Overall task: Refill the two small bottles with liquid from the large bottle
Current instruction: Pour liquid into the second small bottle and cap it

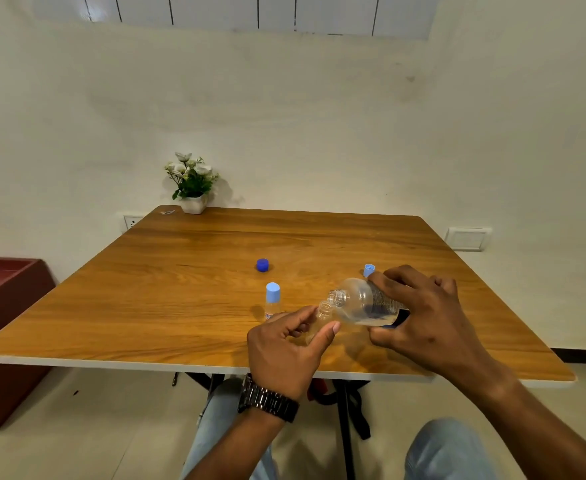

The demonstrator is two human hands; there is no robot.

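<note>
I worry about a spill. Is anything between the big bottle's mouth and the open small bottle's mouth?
Nothing visible. The big bottle, tilted in the right hand, has its mouth right beside the open small bottle that the left hand holds. The capped bottle stands off to the left.

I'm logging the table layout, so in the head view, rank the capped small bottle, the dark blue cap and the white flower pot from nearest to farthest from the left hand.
1. Small clear bottle with the pale blue cap, just beyond the left hand.
2. Dark blue screw cap, farther back, mid-table.
3. White pot of white flowers, far left corner.
</note>
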